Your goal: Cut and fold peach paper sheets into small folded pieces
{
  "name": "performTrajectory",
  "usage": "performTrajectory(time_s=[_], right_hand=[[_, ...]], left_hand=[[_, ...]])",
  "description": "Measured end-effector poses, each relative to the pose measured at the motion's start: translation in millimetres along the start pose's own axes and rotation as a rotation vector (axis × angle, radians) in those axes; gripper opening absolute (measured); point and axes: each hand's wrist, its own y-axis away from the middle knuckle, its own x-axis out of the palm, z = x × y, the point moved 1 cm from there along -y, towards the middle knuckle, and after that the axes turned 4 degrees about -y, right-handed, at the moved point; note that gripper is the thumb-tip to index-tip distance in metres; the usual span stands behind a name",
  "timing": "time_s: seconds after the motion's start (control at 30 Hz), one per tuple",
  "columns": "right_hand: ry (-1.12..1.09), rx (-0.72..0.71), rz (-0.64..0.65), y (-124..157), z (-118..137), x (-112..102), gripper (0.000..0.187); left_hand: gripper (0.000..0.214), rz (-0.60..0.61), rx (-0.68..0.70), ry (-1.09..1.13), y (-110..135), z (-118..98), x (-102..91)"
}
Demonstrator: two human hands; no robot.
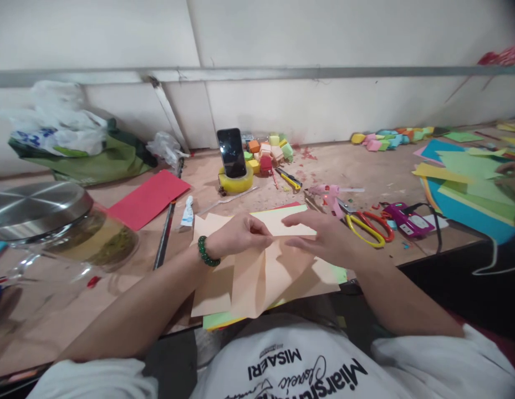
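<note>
Peach paper sheets (pixel 211 288) lie in a stack at the table's front edge, with green and yellow sheets showing beneath them. One peach sheet (pixel 251 280) is bent up at its near part, with a crease down it. My left hand (pixel 243 233), a green bead bracelet (pixel 208 252) at its wrist, pinches the upper edge of that sheet between thumb and finger. Just to the right, my right hand (pixel 317 235) hovers over the stack. Its thumb and fingers are apart, with nothing seen between them.
A glass teapot (pixel 95 233) stands at left, near a red sheet (pixel 151 197). Behind the stack are a phone (pixel 231 152) on a tape roll (pixel 236 180) and small paper boxes (pixel 265 152). To the right lie a pink glue gun (pixel 332 197), scissors (pixel 367 224) and coloured paper (pixel 469 188).
</note>
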Motion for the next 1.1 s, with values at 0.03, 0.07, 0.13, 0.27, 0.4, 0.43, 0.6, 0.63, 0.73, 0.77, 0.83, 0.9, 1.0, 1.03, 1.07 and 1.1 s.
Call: performTrajectory(time_s=[0.03,0.07,0.13,0.27,0.4,0.43,0.6,0.63,0.73,0.77,0.83,0.9,1.0,1.03,1.07,1.1], right_hand=[[-0.036,0.036,0.093,-5.0,1.4,4.3,0.026],[-0.075,0.073,0.162,-9.5,2.1,8.0,0.027],[-0.148,0.131,0.255,-16.6,2.3,13.3,0.030],[-0.253,0.143,0.271,-23.6,-1.6,18.2,0.027],[-0.309,0.196,0.120,-29.2,-22.4,28.3,0.027],[-0.315,0.227,0.107,-30.4,-29.5,33.1,0.028],[-0.293,0.331,0.042,-30.5,-55.1,57.3,0.031],[-0.283,0.332,0.031,-29.3,-57.2,60.3,0.032],[-0.253,0.309,-0.014,-25.6,-60.2,64.4,0.032],[-0.247,0.301,-0.024,-24.6,-60.9,64.8,0.031],[-0.238,0.285,-0.035,-22.9,-62.2,65.1,0.030],[-0.229,0.271,-0.040,-21.7,-63.1,65.3,0.028],[-0.222,0.260,-0.043,-20.3,-62.3,65.4,0.027],[-0.221,0.258,-0.043,-19.9,-61.5,65.3,0.026],[-0.220,0.258,-0.044,-19.6,-60.7,65.0,0.026],[-0.219,0.258,-0.044,-19.2,-59.8,64.7,0.025]], left_hand=[[0.018,0.012,0.010,-0.009,-0.1,0.4,0.7],[0.018,0.022,0.022,-0.017,-0.4,1.4,1.2],[0.019,0.036,0.048,-0.040,-1.4,4.4,1.5],[0.017,-0.006,0.071,-0.209,-2.5,7.6,0.8],[0.031,-0.376,0.226,-0.722,6.2,-3.3,10.2],[0.034,-0.434,0.296,-0.861,9.8,-6.8,16.9],[0.058,-0.233,0.481,-1.204,22.8,-5.9,65.0],[0.070,-0.192,0.472,-1.242,23.4,-2.5,73.4],[0.091,-0.122,0.451,-1.333,23.2,8.2,91.3],[0.095,-0.116,0.445,-1.355,23.3,11.1,95.2],[0.102,-0.122,0.434,-1.395,25.0,15.8,101.3],[0.109,-0.132,0.421,-1.438,28.3,19.6,106.7],[0.114,-0.133,0.399,-1.483,35.0,23.7,112.8],[0.114,-0.130,0.393,-1.489,37.6,24.5,113.9],[0.114,-0.125,0.387,-1.489,40.5,24.9,114.3],[0.113,-0.120,0.379,-1.483,43.6,25.0,114.2]])
